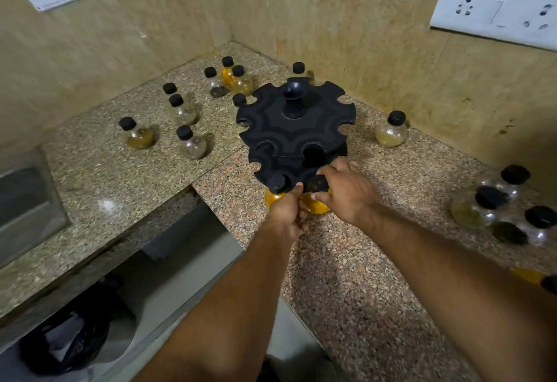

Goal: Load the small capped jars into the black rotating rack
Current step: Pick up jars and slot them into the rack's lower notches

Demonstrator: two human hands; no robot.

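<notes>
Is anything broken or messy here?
The white socket panel on the right wall has a dark, ragged gap along its top edge, as if the wall behind is cut open. A pale smudge marks the counter on the left.

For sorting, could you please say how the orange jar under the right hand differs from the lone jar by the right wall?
The round glass orange jar holds orange filling; the round glass lone jar holds pale olive powder. The right hand grips the orange jar's cap at the black rack; the lone jar stands untouched on the speckled counter. Both have black caps.
</notes>
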